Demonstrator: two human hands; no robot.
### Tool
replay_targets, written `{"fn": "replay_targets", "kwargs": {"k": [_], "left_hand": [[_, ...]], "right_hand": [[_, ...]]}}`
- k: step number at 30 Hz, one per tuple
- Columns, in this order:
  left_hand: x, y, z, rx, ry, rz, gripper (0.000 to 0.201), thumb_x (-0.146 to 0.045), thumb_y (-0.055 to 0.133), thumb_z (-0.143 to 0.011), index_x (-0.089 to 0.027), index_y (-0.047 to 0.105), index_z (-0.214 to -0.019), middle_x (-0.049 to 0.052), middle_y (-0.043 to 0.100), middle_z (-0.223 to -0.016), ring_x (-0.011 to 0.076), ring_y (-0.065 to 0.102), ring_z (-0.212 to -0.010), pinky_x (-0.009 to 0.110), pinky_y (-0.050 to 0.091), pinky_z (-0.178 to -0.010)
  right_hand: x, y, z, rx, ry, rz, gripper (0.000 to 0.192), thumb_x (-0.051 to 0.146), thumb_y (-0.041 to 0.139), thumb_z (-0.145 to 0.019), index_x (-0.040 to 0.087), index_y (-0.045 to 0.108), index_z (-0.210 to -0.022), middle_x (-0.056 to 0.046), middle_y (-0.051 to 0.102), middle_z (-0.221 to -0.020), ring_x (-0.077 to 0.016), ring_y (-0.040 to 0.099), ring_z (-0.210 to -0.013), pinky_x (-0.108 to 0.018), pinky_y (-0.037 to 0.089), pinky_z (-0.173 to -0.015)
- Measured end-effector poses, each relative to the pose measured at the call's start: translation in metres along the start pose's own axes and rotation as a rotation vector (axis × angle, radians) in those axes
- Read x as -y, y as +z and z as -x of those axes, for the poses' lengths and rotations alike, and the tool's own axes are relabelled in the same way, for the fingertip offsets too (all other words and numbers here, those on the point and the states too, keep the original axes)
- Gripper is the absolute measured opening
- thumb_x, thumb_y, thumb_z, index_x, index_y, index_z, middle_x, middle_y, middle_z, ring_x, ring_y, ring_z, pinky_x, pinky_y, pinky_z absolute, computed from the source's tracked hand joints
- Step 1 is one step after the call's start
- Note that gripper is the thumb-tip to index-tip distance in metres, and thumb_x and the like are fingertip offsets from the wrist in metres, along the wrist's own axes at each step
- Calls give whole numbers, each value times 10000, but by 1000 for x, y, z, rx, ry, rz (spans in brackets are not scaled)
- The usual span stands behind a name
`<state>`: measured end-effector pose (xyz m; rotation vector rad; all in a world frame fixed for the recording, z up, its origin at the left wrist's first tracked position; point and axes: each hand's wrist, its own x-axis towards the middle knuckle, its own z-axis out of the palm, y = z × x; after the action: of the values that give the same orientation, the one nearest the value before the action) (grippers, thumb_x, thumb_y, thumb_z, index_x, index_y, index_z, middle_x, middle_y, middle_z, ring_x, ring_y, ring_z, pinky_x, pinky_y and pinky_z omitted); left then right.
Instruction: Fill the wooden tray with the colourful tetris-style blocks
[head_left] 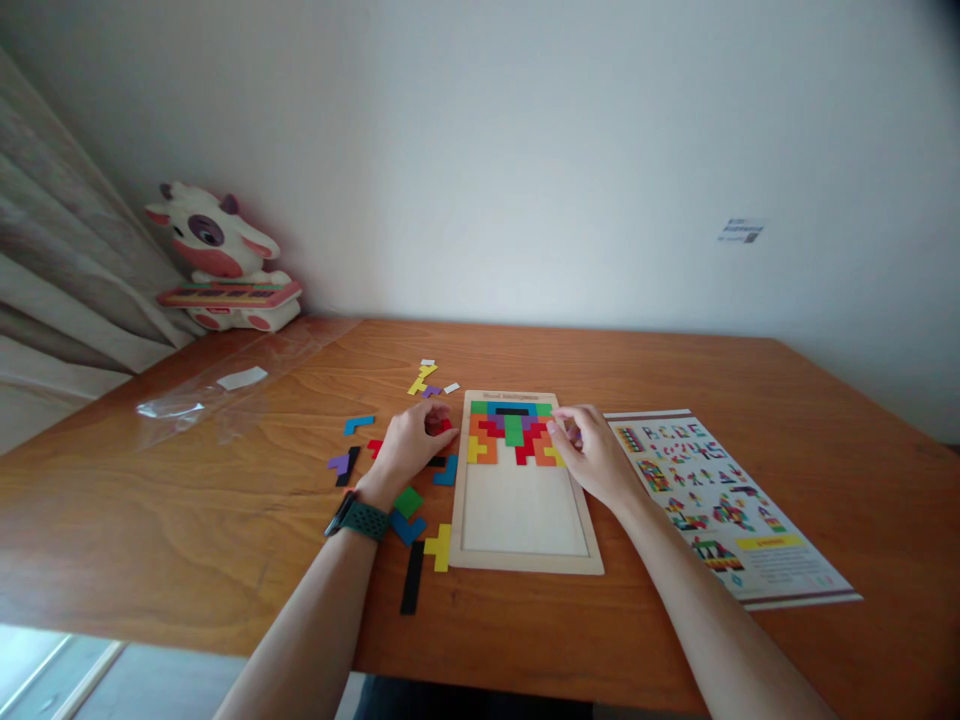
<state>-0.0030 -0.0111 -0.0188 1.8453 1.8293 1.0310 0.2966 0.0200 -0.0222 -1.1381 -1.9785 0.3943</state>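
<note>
left hand (411, 445) at frame centre curls its fingers over a red piece (439, 426). right hand (592, 455) pinches a purple piece (573, 433) at the tray (525, 555) edge.

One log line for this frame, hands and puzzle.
left hand: on red piece | right hand: at puzzle tray edge | tray: top rows filled

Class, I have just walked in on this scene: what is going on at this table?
A person sits at a wooden table fitting coloured wooden block pieces into a pale wooden puzzle tray. Only the tray's far end is filled. The left hand, a dark watch on its wrist, rests on loose pieces beside the tray, over a red piece. The right hand touches the filled rows at the tray's right edge. A printed pattern sheet lies to the right.
</note>
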Motion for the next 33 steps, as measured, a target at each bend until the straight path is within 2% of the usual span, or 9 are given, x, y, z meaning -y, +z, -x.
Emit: {"fn": "replay_targets", "kwargs": {"k": [11,15,17,19,21,23,27,33], "left_hand": [[-12,4,2,-51,91,-10,205,-191,683,-794,-202,689,-999,38,726,-962,167,688,-798,295,562,-750],[-18,9,4,-61,48,128,333,-270,728,-796,-206,674,-1118,58,731,-1047,158,695,-743,280,562,-681],[-24,12,6,-14,-7,245,372,-343,759,-779,-192,678,-1110,53,750,-957,170,697,-720,271,550,-632],[-32,14,9,50,-40,337,328,-425,771,-764,-179,712,-972,36,750,-814,181,688,-699,262,529,-600],[-41,15,11,100,-37,386,314,-484,758,-765,-178,727,-829,27,740,-750,176,668,-679,254,503,-583],[-48,15,12,120,-15,406,319,-501,746,-776,-182,740,-775,24,734,-742,166,646,-671,251,485,-588],[-56,15,13,140,57,465,333,-506,763,-769,-173,752,-770,37,712,-795,147,615,-700,256,477,-637],[-61,16,16,337,-10,730,440,-576,706,-824,-160,676,-962,-9,650,-689,95,552,-579,229,463,-574]], "right_hand": [[0,0,0,-2,-1,1,311,469,509,-981,196,622,-1080,-101,614,-1009,-203,614,-751,-378,548,-706],[2,-1,-1,-8,-12,7,293,459,501,-985,206,623,-1067,-99,619,-992,-206,616,-745,-374,544,-695],[6,0,0,-6,-26,10,271,439,500,-987,210,624,-1061,-98,628,-996,-206,620,-752,-372,547,-701],[11,1,0,-1,-48,3,236,410,510,-986,215,622,-1059,-96,638,-1010,-210,630,-788,-374,551,-733],[18,4,2,21,-88,-16,193,373,523,-984,225,619,-1063,-90,646,-1027,-219,640,-854,-384,551,-790],[25,7,4,65,-130,-52,157,341,539,-981,235,614,-1069,-82,647,-1048,-220,643,-899,-386,550,-823],[35,13,7,149,-196,-142,119,319,563,-974,243,604,-1056,-72,653,-1041,-217,654,-926,-368,561,-803],[40,14,9,164,-192,-162,126,342,583,-963,243,608,-1036,-77,682,-1017,-225,678,-901,-368,574,-768]]}}
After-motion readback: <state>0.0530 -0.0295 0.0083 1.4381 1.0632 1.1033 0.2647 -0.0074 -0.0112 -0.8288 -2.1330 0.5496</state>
